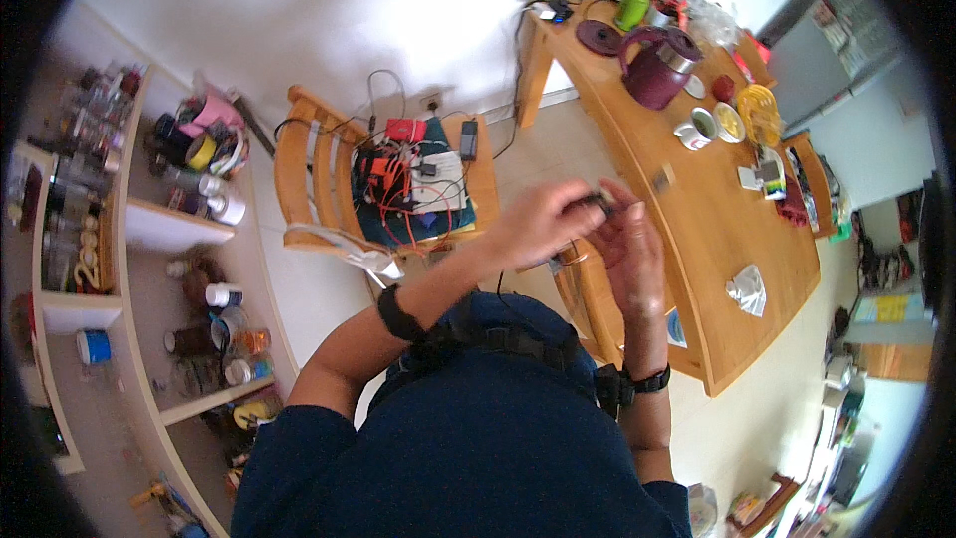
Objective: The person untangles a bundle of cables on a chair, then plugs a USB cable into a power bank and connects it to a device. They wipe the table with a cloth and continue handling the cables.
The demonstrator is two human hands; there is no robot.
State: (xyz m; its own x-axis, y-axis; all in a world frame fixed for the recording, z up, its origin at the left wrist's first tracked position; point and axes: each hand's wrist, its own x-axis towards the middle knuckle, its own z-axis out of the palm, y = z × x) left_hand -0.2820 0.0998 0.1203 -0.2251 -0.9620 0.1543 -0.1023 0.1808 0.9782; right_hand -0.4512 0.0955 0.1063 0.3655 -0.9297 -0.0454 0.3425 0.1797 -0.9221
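Note:
My left hand [549, 220] reaches in from the left, its thumb and fingers closed on a small dark object [597, 202], blurred and mostly covered by the fingers. Close against it, my right hand [631, 246] has curled fingers with their tips at the object's far end. Whether these fingers grip it too, I cannot tell. A thin cable [575, 254] shows just under my hands. Both hands are above a wooden chair [590, 299] beside the wooden table [717, 239]. A small brown item [662, 178], blurred, shows near the table's edge.
Another wooden chair [314, 164] holds tangled red and black cables [396, 190] and a black power adapter [468, 140]. On the table stand a maroon jug [659, 75], a white mug [696, 129] and crumpled wrapping [747, 290]. Open shelves [179, 228] with jars and bottles line the left.

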